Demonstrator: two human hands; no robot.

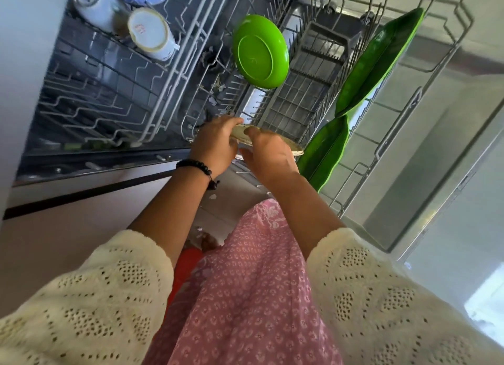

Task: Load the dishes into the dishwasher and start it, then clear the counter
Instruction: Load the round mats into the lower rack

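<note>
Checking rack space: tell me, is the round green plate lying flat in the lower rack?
No, the round green plate stands on edge between the lower rack's tines.

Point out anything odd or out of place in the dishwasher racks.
Small pale scraps lie among the tines of the lower rack, near the round green plate; they look like food debris or paper. The plates and mugs seem normally racked.
</note>
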